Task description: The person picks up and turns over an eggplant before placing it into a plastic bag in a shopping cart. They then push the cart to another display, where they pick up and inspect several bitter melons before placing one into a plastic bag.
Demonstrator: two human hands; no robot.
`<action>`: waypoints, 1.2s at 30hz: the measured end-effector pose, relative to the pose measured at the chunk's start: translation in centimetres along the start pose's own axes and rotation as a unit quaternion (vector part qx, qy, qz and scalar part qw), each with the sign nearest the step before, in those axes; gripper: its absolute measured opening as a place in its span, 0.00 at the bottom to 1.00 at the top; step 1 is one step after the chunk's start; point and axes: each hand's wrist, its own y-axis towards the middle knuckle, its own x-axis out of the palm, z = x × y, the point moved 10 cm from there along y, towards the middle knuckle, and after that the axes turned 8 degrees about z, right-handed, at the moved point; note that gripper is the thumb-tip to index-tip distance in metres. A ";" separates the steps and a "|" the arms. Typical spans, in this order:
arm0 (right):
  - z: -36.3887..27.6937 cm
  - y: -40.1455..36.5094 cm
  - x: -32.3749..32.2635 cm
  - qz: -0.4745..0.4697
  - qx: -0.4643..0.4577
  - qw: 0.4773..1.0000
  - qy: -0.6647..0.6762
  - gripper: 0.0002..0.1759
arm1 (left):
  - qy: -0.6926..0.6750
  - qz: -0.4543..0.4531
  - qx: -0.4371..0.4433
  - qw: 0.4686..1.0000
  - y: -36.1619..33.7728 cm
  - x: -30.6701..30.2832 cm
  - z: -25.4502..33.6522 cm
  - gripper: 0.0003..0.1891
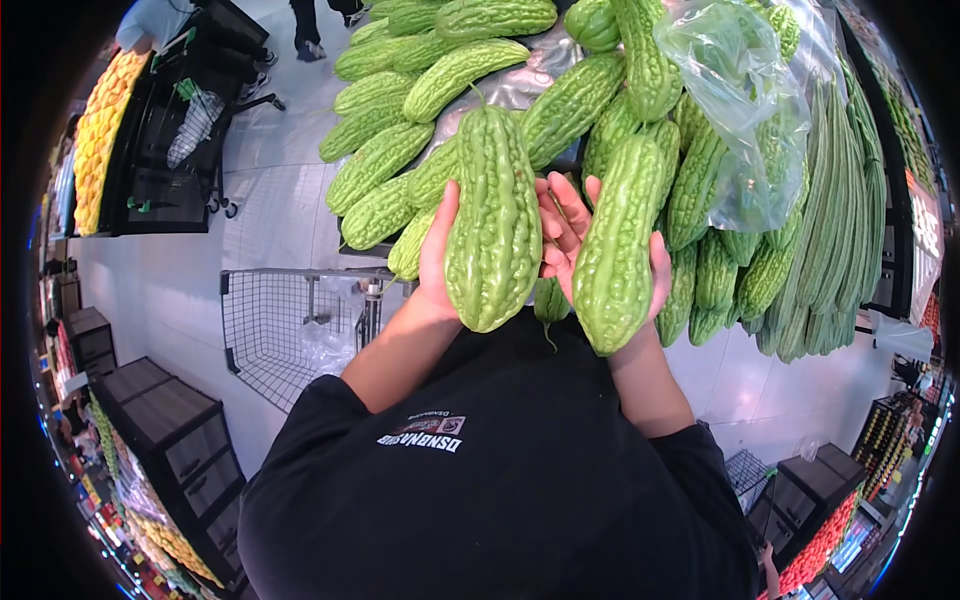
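My left hand (437, 268) is wrapped round a light green, bumpy bitter melon (492, 220), its stem pointing away from me. In my right hand (659, 280) lies a second, paler bitter melon (614, 245), slightly tilted. Both are held side by side in front of my chest, and the fingers meet closely between them, partly hidden behind the fruit. Just beyond my hands, more bitter melons (385, 165) are heaped on the display. A clear plastic bag (745, 110) rests on the heap at the right.
Long thin green gourds (825, 210) hang over the display's right side. A wire shopping cart (290, 320) with plastic inside stands at my left. Dark cabinets (165, 410) are behind it. Another cart (195, 125) and a person (155, 22) are at the far left by yellow fruit (105, 140).
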 end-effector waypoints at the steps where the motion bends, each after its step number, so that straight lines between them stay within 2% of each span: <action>1: 0.0 0.0 -0.1 -0.025 0.001 1.000 -0.003 0.47 | 0.000 0.009 0.001 1.000 0.0 -0.1 0.0 0.46; 2: -0.1 -0.1 0.0 -0.051 0.001 0.999 -0.006 0.47 | 0.000 0.018 0.002 1.000 -0.1 -0.2 0.0 0.46; 6: -2.2 -0.1 -0.4 -0.044 -0.021 0.998 0.027 0.46 | 0.014 0.014 -0.009 1.000 0.1 -0.8 -0.3 0.46; 8: -3.0 0.3 0.5 -0.055 0.003 0.998 -0.029 0.45 | 0.050 -0.007 -0.015 0.999 0.3 -0.6 -0.7 0.46; 10: -3.5 0.2 0.3 -0.029 -0.013 0.997 -0.068 0.44 | 0.054 0.013 -0.020 0.998 0.0 -0.8 -1.0 0.47; 12: -4.3 0.0 1.8 -0.057 -0.048 0.990 -0.116 0.45 | 0.059 0.026 -0.020 0.998 0.0 -1.3 -1.2 0.47; 13: -4.1 -0.3 2.5 -0.065 -0.019 0.990 -0.126 0.50 | 0.074 0.019 -0.020 0.997 -0.1 -1.3 -1.4 0.47; 14: -4.0 -0.4 2.9 -0.061 -0.019 0.990 -0.124 0.50 | 0.089 0.012 -0.021 0.996 -0.1 -1.2 -1.5 0.47; 16: -3.6 -1.0 4.9 -0.120 0.001 0.992 -0.049 0.49 | 0.090 0.018 -0.023 0.995 -0.2 -1.3 -1.7 0.47; 21: -4.8 -0.4 5.6 -0.163 -0.014 0.986 -0.014 0.48 | 0.059 0.027 -0.031 0.997 -0.2 -1.6 -1.9 0.46; 36: -5.6 -0.2 5.4 -0.129 -0.013 0.991 -0.010 0.48 | 0.072 -0.003 -0.044 0.996 -0.1 -1.0 -2.3 0.47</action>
